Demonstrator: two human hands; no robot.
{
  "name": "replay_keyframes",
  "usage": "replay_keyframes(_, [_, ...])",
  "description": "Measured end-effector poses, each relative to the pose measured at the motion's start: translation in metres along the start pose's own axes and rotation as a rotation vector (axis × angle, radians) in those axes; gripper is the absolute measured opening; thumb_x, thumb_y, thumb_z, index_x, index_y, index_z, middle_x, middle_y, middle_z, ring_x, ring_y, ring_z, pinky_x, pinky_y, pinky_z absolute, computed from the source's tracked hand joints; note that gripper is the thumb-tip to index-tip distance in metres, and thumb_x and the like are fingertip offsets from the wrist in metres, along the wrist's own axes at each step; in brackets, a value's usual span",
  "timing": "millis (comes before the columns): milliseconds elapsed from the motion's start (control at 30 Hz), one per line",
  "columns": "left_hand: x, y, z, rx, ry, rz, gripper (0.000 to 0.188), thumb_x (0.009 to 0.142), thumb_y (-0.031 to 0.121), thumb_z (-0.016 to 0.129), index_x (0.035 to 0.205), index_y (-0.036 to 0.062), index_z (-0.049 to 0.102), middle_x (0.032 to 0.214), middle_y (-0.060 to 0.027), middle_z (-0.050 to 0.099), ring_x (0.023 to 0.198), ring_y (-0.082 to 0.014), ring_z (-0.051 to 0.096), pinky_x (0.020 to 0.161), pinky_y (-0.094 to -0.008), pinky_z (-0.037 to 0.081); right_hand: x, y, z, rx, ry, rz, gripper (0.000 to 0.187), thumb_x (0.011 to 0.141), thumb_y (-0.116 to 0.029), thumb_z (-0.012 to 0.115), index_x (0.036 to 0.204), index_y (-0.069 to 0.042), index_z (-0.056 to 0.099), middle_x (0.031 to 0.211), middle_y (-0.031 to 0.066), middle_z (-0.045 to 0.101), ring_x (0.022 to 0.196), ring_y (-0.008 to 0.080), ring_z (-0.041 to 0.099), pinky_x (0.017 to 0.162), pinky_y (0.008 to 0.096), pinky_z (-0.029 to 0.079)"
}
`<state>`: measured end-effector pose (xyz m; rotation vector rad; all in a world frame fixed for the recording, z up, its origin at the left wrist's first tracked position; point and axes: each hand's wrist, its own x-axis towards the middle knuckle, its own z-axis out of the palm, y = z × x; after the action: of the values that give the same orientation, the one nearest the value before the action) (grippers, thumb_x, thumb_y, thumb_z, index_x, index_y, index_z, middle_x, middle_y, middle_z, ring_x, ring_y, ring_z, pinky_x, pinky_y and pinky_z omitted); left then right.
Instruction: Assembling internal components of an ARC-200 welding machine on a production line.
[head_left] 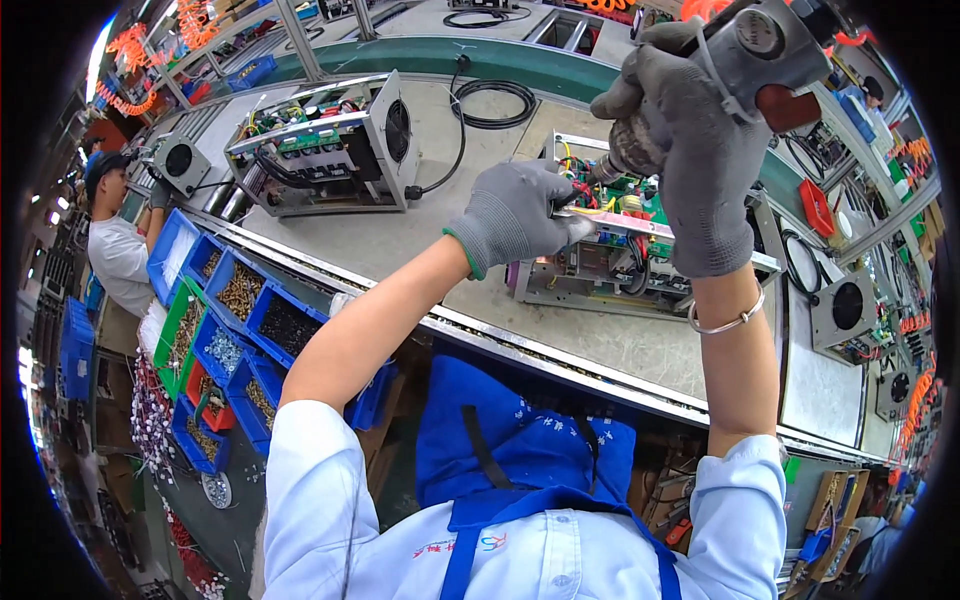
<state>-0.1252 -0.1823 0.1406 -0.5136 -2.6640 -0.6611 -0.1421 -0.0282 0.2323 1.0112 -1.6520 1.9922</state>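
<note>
Head view | right hand point(700, 150) grips power screwdriver point(740, 60) | blue screw bins point(235, 320) left

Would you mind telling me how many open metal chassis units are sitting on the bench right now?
4: one under the hands, one upper left of it, a smaller one by the co-worker, and one at the right edge. More may be hidden past the rim.

The right hand point(700, 150), in a grey glove, wraps its grip round a power screwdriver point(745, 60) tilted down onto the open electronics chassis point(620, 250). The gloved left hand point(515, 215) steadies the chassis's near-left edge. Left of the chassis, below the tabletop point(400, 240), sit blue screw bins point(240, 310).
</note>
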Motion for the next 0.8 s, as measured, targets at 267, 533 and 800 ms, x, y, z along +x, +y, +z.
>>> replay_keyframes(267, [0.002, 0.003, -0.004, -0.102, -0.036, -0.049, 0.027, 0.072, 0.030, 0.076, 0.081, 0.0049, 0.071, 0.069, -0.0102, 0.064, 0.058, -0.0187, 0.059, 0.056, -0.0303, 0.046, 0.031, -0.002, 0.029, -0.492, -0.024, -0.308, 0.013, 0.082, -0.009, 0.058, 0.091, 0.000, 0.059, 0.062, 0.0100, 0.060, 0.044, 0.0111, 0.051, 0.040, 0.0245, 0.039])
replay_keyframes(533, [-0.002, 0.003, 0.005, -0.432, 0.027, -0.297, 0.024, 0.078, 0.022, 0.072, 0.081, -0.0014, 0.070, 0.062, -0.0049, 0.064, 0.056, -0.0053, 0.054, 0.054, -0.0236, 0.044, 0.039, -0.017, 0.042, -0.160, 0.052, 0.209, 0.011, 0.079, -0.010, 0.058, 0.071, -0.002, 0.058, 0.056, 0.0043, 0.057, 0.046, 0.0114, 0.056, 0.041, 0.0250, 0.040])
replay_keyframes(800, [-0.002, 0.007, 0.000, -0.427, -0.014, -0.349, 0.025, 0.078, 0.024, 0.071, 0.082, -0.0009, 0.071, 0.063, -0.0072, 0.065, 0.055, -0.0075, 0.056, 0.055, -0.0243, 0.046, 0.040, -0.004, 0.035, -0.144, 0.010, 0.103, 0.009, 0.079, -0.009, 0.058, 0.074, -0.001, 0.060, 0.061, 0.0033, 0.057, 0.049, 0.0125, 0.058, 0.046, 0.0259, 0.044])
